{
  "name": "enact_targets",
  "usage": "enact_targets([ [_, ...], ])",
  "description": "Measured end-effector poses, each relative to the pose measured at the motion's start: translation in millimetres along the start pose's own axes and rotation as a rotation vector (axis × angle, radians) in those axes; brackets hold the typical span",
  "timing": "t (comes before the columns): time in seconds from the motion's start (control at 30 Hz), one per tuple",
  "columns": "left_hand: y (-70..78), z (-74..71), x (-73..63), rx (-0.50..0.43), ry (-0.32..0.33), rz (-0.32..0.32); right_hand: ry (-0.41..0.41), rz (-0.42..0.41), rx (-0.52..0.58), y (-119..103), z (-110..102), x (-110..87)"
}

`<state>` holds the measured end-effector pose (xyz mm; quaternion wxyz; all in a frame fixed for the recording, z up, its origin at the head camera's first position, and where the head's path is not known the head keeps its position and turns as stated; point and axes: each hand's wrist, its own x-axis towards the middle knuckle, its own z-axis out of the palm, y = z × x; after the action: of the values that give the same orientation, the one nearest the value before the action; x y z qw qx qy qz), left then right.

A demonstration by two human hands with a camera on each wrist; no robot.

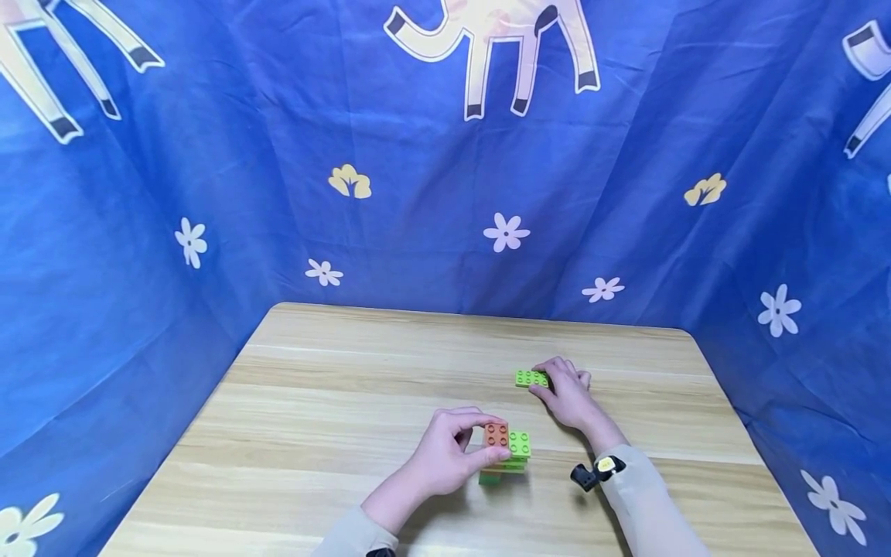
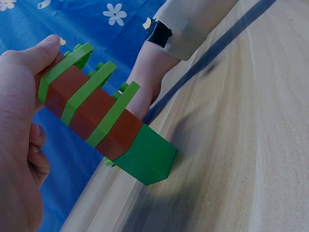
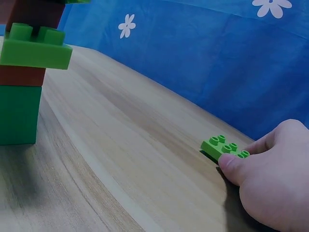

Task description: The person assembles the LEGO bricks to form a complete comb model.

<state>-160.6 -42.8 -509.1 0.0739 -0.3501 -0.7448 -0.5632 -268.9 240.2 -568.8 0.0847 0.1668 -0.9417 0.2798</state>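
Observation:
A tower of toy building blocks stands upright at the table's front middle. It has a dark green block at the bottom, then brown blocks alternating with light green flat ones that jut out to one side. My left hand holds the tower's top brown block between thumb and fingers. Farther back on the right, my right hand pinches a light green flat block with two rows of studs. That block lies on the tabletop, its far end partly hidden by the fingers in the right wrist view.
The wood-grain table has rounded back corners. Blue cloth printed with white flowers and animals hangs behind it and along both sides. A small black camera sticks out from the right wrist strap, to the right of the tower.

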Motion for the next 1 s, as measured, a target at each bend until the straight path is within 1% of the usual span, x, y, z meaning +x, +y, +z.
enact_targets([
  [0.23, 0.5, 0.1, 0.5, -0.001, -0.015, -0.043, 0.03, -0.027, 0.008, -4, -8, -2.9],
  [0.4, 1.0, 0.2, 1.3, -0.003, -0.016, -0.053, 0.037, -0.048, 0.028, -13, -17, -6.2],
  [0.67, 0.5, 0.7, 1.5, -0.005, -0.001, -0.037, 0.087, -0.142, 0.04, -27, -33, -14.4],
  [0.9, -0.4, 1.8, 0.9, -0.011, 0.005, -0.023, 0.089, -0.176, 0.059, -42, -49, -22.4],
  [1.0, 0.0, 1.7, 0.5, -0.014, 0.007, -0.029, 0.09, -0.193, 0.058, -50, -55, -26.1],
])
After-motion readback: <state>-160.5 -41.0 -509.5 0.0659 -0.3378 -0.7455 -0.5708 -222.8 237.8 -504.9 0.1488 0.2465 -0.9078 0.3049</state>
